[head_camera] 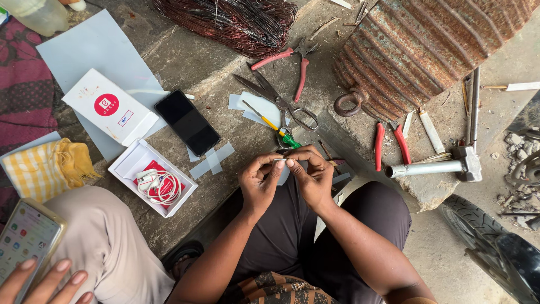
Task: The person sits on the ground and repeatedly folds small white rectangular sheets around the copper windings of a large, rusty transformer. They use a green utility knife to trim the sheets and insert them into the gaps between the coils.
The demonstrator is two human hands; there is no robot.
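A: What's the left hand (pixel 257 183) doing?
B: Pinching a tiny white strip (pixel 279 161) w/ thumb & finger. The right hand (pixel 313 177) is pinching the other end. It's sitting btwn both hands, above the lap.
A: What's lying nearby?
B: Scissors (pixel 278 100) & a green screwdriver (pixel 274 126), just past the fingers.

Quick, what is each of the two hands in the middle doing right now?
Left hand: fingers closed, pinching a small white piece.
Right hand: fingers closed on the same small white piece, from the other side.
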